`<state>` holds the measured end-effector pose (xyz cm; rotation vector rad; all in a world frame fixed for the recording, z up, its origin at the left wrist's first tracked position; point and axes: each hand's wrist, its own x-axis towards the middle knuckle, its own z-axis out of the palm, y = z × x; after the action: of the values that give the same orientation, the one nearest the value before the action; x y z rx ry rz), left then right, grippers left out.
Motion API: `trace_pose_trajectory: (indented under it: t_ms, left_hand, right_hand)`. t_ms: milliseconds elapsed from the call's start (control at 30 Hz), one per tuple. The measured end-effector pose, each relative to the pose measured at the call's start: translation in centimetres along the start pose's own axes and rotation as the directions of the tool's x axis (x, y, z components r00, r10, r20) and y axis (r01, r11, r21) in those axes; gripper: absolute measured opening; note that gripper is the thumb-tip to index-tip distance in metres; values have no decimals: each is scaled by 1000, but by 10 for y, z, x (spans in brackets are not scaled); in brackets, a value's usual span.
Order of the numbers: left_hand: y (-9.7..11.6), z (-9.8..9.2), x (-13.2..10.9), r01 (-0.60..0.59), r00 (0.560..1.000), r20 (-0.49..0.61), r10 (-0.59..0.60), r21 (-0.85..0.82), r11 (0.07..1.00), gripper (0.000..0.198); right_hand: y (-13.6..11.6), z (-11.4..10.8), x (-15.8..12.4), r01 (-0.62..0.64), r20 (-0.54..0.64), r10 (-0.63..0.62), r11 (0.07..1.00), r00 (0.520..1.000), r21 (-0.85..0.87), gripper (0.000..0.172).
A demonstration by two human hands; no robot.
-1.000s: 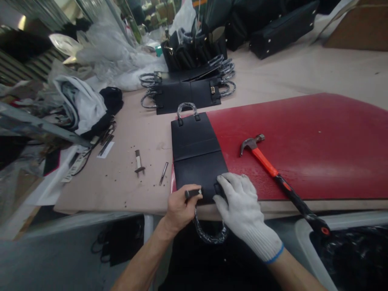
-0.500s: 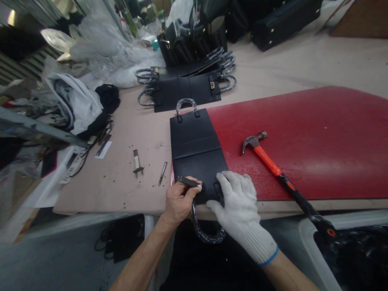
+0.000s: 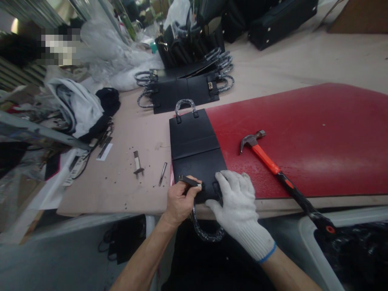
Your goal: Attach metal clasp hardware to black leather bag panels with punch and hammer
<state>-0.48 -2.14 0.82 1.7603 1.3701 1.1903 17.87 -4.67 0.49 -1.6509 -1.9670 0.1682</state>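
The person's bare left hand (image 3: 180, 200) grips a dark, narrow bar-shaped tool (image 3: 189, 181) between thumb and fingers, its pale-banded end close to the surface of a flat, oblong black panel (image 3: 197, 145) with a crease across its middle. The right hand (image 3: 238, 198), in a white knitted glove with a blue cuff edge, lies palm down with its thumb spread away, its fingertips resting on the panel beside a handle tab. Between the two hands, a plastic-wrapped black loop handle (image 3: 209, 237) hangs past the near edge of the desk (image 3: 100, 190); a matching loop handle (image 3: 184, 103) stands at the panel's far end. The panel lies partly over a broad, glossy red sheet (image 3: 287, 121). To its right, a claw hammer (image 3: 268, 159) with an orange and black handle has its metal head on the sheet and its butt jutting beyond the desk. To the left lie a slim silver metal rod (image 3: 163, 173) and a dark two-pronged metal tool (image 3: 138, 163) with a pale middle. Farther back are stacked black handled panels (image 3: 184, 93), with upright black bags (image 3: 190, 44) behind them
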Motion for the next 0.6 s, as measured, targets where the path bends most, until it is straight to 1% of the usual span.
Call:
trace_pose_trajectory:
  t_ms: [133, 200, 267, 333, 400, 467, 500, 533, 567, 600]
  left_hand:
    - [0, 2, 0, -65, 998, -5, 66, 50, 997, 8]
    - [0, 2, 0, -85, 996, -3, 86, 67, 994, 9]
    - [0, 3, 0, -93, 996, -8, 94, 77, 993, 9]
    - [0, 3, 0, -86, 996, -10, 87, 79, 993, 8]
    - [0, 4, 0, -89, 996, -11, 91, 81, 993, 8]
    - [-1, 5, -1, -119, 993, -8, 120, 98, 988, 9]
    - [-1, 6, -2, -141, 990, -8, 143, 112, 984, 9]
    - [-2, 6, -2, -163, 986, -7, 165, 128, 978, 10]
    - [-2, 7, -3, -181, 983, -7, 184, 146, 973, 10]
    - [-3, 7, -3, -193, 980, -6, 197, 162, 968, 10]
  right_hand:
    - [-1, -1, 1, -3, 7, 2, 1000, 1000, 13, 65]
    - [1, -5, 0, 25, 4, -25, 998, 1000, 65, 61]
    - [6, -13, -4, 67, -47, -61, 985, 997, 161, 51]
    - [17, -27, -7, 90, -141, -62, 976, 988, 200, 38]
    - [33, -44, -7, 44, -224, -17, 992, 974, 120, 30]
    - [51, -61, -3, -81, -227, 72, 996, 971, -32, 33]
    - [60, -69, 1, -154, -191, 131, 982, 973, -112, 37]
    - [67, -75, 6, -213, -129, 191, 958, 973, -193, 41]
    - [74, -80, 11, -251, -54, 246, 928, 968, -274, 44]
    - [78, -83, 16, -263, 26, 290, 898, 957, -353, 46]
